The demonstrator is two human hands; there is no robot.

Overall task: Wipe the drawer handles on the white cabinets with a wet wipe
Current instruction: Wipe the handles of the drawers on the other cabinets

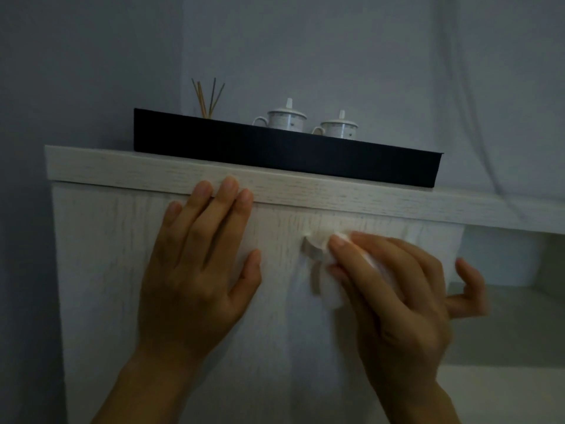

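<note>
— Both hands sit closest to the lens. At the handle point(312, 247), the right hand point(394, 298) presses the wet wipe point(328, 270) with index and middle fingers together; thumb and little finger stick out to the far side.

— Where is the handle on the white cabinet point(122, 270)?

— Midway across the drawer front, just under the top board point(153, 171). Left of the handle, the left hand point(195, 258) lies flat on the front, fingers loosely spread, tips touching the board's edge.

— What might fail?

— Probably the wipe bunches under two fingers, so the handle's underside and back stay dirty. A hard push could also shake the cabinet.

— And above the handle?

— Up there a dark tray point(275, 151) carries two lidded cups point(287, 119) and thin sticks point(208, 97); a jolt might rattle the lids.
</note>
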